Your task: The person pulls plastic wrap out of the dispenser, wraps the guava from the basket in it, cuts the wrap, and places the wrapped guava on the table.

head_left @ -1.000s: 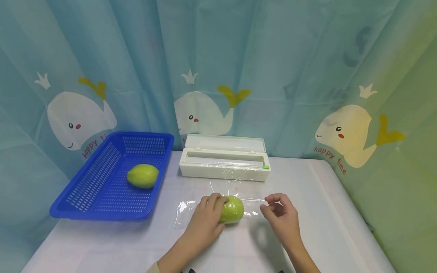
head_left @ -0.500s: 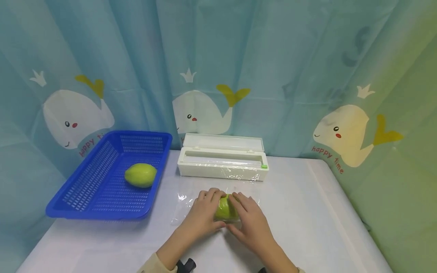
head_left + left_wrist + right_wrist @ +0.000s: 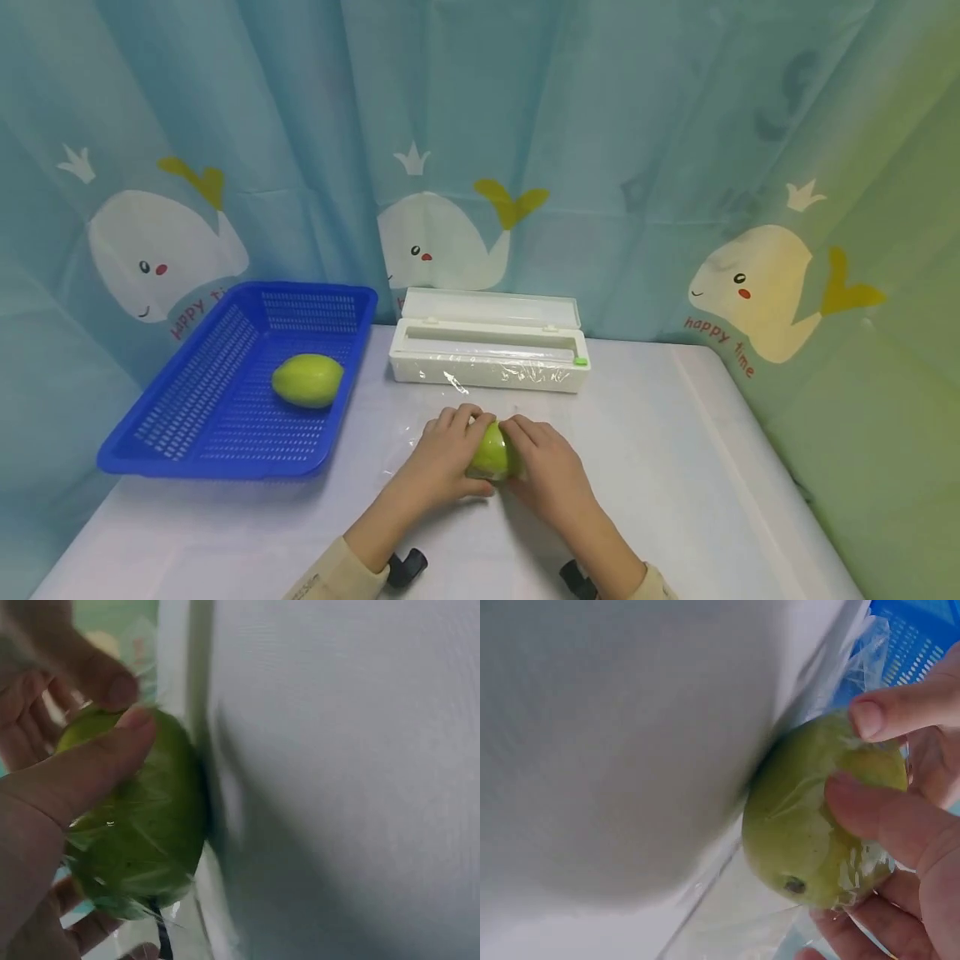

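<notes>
A green mango (image 3: 491, 452) sits between both hands at the middle of the table, partly covered in clear cling film (image 3: 866, 656). From the left side my left hand (image 3: 441, 457) grips it, thumb toward me and fingers over the far side. My right hand (image 3: 553, 477) holds its right end the same way, and both thumbs lie on the film-covered skin in the right wrist view. Loose film also spreads out to the left of the mango. The far fingers are partly hidden behind the fruit.
A white cling film box (image 3: 487, 372), lid up and roll inside, stands behind the hands. To the left is a blue plastic basket (image 3: 232, 462) holding another green mango (image 3: 308, 381). A whale-print curtain (image 3: 600, 167) hangs behind the white table (image 3: 697, 500).
My right hand has moved left from the film's right end onto the mango, bringing that film against the fruit. My left hand has stayed on the mango.
</notes>
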### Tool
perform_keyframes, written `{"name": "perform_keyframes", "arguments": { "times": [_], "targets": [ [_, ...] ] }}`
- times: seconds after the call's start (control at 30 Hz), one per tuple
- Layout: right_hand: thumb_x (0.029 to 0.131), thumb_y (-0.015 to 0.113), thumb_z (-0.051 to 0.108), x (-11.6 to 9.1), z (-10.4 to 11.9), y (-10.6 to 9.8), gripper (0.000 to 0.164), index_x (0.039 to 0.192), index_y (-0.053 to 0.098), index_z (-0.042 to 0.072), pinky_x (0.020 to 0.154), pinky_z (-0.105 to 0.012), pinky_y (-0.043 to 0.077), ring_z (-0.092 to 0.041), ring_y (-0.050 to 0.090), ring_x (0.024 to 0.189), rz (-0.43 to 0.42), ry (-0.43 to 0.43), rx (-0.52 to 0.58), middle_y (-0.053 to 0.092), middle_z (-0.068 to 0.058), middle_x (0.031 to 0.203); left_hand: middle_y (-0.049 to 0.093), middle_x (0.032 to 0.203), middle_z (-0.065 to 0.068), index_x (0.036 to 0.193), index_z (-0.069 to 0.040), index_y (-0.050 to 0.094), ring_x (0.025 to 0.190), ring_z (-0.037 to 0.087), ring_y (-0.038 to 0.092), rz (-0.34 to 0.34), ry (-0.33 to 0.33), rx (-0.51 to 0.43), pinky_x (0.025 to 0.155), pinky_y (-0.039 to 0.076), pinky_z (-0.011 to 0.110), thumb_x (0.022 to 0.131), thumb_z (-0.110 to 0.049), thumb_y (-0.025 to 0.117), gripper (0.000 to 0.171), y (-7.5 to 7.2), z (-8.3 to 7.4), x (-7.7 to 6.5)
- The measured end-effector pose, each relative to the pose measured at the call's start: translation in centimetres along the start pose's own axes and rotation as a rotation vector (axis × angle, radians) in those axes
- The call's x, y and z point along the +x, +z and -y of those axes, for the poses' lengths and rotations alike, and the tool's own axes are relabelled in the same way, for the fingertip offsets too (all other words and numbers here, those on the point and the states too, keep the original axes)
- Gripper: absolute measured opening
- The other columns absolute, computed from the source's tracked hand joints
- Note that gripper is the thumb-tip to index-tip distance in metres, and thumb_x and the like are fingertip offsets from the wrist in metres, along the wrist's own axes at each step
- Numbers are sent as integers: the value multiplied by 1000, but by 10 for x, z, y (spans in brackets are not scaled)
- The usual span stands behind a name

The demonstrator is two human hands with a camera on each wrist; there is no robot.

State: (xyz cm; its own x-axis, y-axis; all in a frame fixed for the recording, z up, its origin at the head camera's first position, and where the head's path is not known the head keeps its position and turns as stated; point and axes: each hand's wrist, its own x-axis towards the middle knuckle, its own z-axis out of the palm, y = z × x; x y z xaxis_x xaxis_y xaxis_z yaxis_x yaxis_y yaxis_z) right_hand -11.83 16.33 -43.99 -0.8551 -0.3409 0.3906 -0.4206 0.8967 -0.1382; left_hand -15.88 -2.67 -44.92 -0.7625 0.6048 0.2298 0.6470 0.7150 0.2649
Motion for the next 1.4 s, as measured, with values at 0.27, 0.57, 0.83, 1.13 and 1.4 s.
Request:
{"name": "perform_keyframes", "arguments": {
  "times": [0.27, 0.57, 0.83, 1.13, 1.4],
  "targets": [
    [56, 98, 24, 8, -5, -3, 75, 124, 66, 15, 93, -35, 55, -19, 65, 107, 30, -17, -5, 66, 2, 122, 54, 126, 11, 138, -11, 50, 107, 27, 51, 70, -21, 88, 82, 49, 43, 63, -54, 90, 95, -5, 0, 11],
    [56, 98, 30, 14, -8, -3, 79, 125, 66, 12, 90, -35, 56, -20, 65, 107, 55, -49, -4, 67, 2, 121, 54, 127, 9, 140, -9, 49, 107, 25, 50, 196, -49, 12, 85, 48, 42, 64, -53, 90, 97, -5, 14, 22],
    [56, 99, 25, 17, -6, 3, 87, 132, 60, 12, 89, -38, 57, -22, 62, 114, 98, 3, -1, 64, 0, 125, 55, 128, 8, 144, -7, 47, 108, 23, 49, 261, -16, -22, 88, 50, 42, 66, -55, 87, 100, -6, 26, 31],
    [55, 99, 31, 23, -6, 11, 88, 131, 58, 10, 86, -36, 58, -22, 64, 107, 82, -12, -48, 65, -1, 121, 49, 142, 16, 158, -6, 20, 121, 33, 51, 175, -38, 22, 97, 50, 48, 68, -63, 82, 124, -11, 21, 23],
    [55, 97, 42, 25, -13, 11, 90, 130, 60, 9, 90, -37, 56, -24, 65, 108, 99, 5, -66, 66, -5, 124, 53, 134, 10, 136, -12, 52, 123, 31, 52, -202, 59, 149, 98, 51, 44, 75, -52, 83, 80, -7, -10, -4]
  ]
}}
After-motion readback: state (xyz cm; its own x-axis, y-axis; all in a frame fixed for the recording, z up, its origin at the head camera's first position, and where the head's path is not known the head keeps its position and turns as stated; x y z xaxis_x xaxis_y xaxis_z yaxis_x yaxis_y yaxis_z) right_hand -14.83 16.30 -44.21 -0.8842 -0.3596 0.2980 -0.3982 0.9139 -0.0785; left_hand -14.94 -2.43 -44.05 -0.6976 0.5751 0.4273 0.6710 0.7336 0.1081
